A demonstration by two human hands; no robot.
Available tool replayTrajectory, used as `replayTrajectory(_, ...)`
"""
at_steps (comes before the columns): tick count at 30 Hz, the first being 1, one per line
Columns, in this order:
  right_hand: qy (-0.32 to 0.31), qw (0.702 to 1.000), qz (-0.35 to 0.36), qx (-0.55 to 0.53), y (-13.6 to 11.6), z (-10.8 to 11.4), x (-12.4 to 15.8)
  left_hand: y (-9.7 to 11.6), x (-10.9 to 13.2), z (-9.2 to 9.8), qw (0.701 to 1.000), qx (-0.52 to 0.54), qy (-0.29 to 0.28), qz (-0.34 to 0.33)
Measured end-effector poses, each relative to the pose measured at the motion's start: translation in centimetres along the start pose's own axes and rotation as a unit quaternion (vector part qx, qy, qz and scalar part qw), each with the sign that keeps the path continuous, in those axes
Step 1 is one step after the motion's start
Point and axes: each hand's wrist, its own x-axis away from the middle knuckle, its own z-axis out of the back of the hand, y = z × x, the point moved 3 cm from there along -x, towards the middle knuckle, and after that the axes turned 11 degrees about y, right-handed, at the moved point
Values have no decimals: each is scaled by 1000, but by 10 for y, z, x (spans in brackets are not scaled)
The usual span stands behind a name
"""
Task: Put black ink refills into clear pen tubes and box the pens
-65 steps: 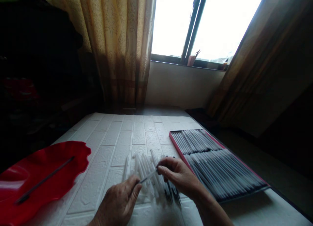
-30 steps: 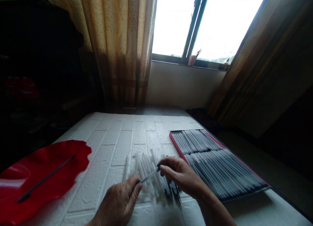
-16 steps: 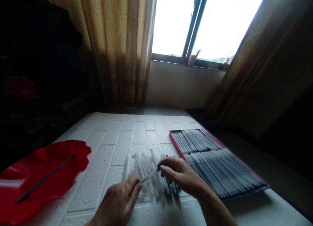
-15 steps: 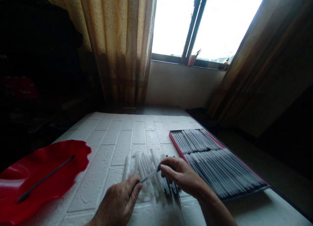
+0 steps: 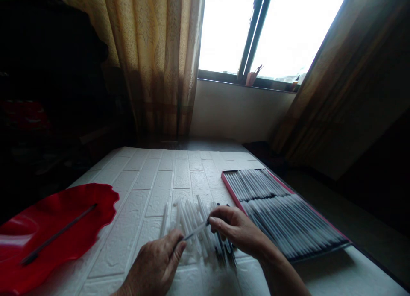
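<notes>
My left hand and my right hand pinch the two ends of one thin pen tube just above the table. Below them lies a loose pile of clear pen barrels and several dark refills on the white brick-patterned table top. Both hands are closed on the tube. To the right of my right hand lies a flat pink-edged box packed with rows of pens.
A red wavy-edged tray sits at the left with one dark pen lying in it. Curtains and a bright window stand behind the table. The table's right edge runs close behind the pen box.
My hands have stayed almost still, holding the same tube; my right hand has shifted very slightly. Nothing else has moved.
</notes>
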Motion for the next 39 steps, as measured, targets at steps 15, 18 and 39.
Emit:
replayTrajectory(15,1,1000,-2,2,3,1,-1,-1,1,-2,1000,2,-8,1)
replayTrajectory(18,-3,1000,8,-6,1,1,-1,-1,2,-1,1000,-4,-8,0)
replayTrajectory(39,-12,1000,-17,8,4,1,-1,-2,3,-3,1000,-14,1,-13)
